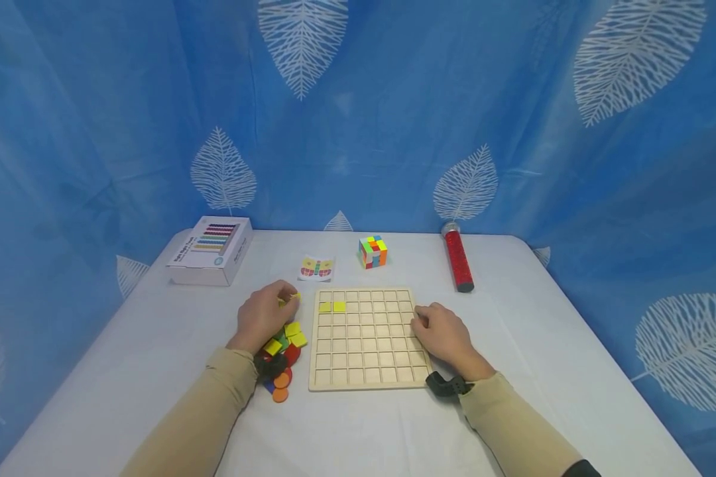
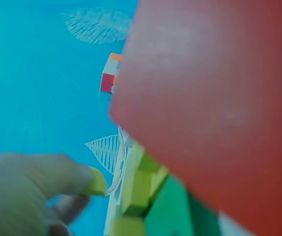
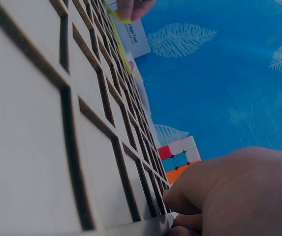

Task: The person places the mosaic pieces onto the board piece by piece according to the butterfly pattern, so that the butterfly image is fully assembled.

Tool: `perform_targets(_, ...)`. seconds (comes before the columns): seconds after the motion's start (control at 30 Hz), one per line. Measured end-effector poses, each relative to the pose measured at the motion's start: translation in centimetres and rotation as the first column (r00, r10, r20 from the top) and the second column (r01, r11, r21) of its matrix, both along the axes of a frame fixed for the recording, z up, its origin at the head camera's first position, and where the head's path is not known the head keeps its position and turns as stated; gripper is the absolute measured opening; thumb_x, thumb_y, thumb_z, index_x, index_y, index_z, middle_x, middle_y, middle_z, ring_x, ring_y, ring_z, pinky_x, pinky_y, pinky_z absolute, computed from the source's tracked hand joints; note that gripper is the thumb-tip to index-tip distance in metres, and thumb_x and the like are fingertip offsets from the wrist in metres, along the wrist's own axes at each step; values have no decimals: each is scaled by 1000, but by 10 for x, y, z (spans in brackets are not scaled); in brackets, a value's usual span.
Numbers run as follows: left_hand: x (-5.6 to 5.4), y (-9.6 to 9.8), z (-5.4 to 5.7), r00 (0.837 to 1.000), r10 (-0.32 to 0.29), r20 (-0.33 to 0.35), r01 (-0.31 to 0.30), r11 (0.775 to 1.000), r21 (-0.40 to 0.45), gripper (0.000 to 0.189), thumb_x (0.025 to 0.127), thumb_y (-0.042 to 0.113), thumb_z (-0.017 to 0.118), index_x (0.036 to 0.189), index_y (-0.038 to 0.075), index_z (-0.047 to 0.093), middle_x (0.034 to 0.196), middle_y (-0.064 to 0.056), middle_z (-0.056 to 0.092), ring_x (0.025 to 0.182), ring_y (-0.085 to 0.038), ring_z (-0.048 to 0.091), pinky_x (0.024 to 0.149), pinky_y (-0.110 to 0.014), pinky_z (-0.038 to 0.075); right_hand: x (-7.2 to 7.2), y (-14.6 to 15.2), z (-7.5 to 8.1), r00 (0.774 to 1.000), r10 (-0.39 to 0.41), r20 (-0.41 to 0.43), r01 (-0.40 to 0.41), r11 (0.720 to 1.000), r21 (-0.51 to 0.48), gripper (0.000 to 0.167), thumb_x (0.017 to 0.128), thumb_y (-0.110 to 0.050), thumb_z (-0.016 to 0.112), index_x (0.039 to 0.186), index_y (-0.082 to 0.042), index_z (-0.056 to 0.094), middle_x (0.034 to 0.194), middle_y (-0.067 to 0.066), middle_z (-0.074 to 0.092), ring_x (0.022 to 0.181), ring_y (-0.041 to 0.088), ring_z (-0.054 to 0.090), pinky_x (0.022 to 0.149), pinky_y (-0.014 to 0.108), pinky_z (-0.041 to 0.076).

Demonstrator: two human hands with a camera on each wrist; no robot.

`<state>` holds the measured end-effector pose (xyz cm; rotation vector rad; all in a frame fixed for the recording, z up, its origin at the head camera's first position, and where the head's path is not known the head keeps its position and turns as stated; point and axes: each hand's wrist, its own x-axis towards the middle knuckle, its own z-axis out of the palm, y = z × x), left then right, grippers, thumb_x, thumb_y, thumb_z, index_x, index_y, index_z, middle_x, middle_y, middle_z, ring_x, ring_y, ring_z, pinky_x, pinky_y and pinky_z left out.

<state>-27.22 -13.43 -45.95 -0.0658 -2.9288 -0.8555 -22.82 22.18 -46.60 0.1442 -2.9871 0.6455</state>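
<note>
My left hand [image 1: 264,314] pinches a yellow piece [image 2: 96,182] between thumb and finger, just left of the wooden grid board [image 1: 360,388]. Below that hand lies a loose pile of pieces: yellow squares [image 1: 293,328], red discs [image 1: 293,354], orange discs [image 1: 280,395], plus some green and blue. On the board, two yellow square tiles [image 1: 339,307] sit side by side in the upper left cells. My right hand [image 1: 444,333], fingers curled, grips the board's right edge. A large blurred red piece [image 2: 209,98] covers much of the left wrist view.
Behind the board are a small pattern card [image 1: 316,268] and a puzzle cube [image 1: 372,252]. A white box [image 1: 210,252] stands at the back left; a red glittery stick [image 1: 458,258] lies at the back right. A blue leaf-patterned cloth [image 1: 358,132] hangs behind the white table [image 1: 358,437].
</note>
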Motion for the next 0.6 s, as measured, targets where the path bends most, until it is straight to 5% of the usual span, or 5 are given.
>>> perform_targets(0.2, 4, 8, 13, 997, -78, -28, 79, 995, 59, 37, 100, 31, 61, 135, 24, 68, 116, -8, 69, 76, -21, 56, 60, -31, 44, 0, 1, 1, 1000, -11, 6, 11, 1000, 0, 35, 96, -21, 58, 124, -4, 72, 79, 3, 51, 70, 18, 46, 59, 31, 33)
perform_targets(0.43, 6, 23, 24, 989, -145, -5, 144, 972, 187, 25, 100, 33, 67, 121, 21, 76, 119, -2, 74, 99, -23, 62, 86, -41, 52, -1, 0, 1, 1000, 1, 5, -1, 1000, 0, 28, 96, -21, 57, 115, -7, 73, 77, 3, 51, 69, 18, 46, 58, 31, 33)
perform_targets(0.6, 4, 37, 26, 985, -171, 7, 166, 966, 199, 24, 100, 32, 68, 119, 19, 76, 117, -3, 74, 104, -23, 66, 87, -44, 54, -1, -1, 0, 1000, -3, -3, 3, 1000, -1, 35, 95, -21, 58, 122, -5, 73, 79, 3, 52, 70, 18, 47, 60, 31, 33)
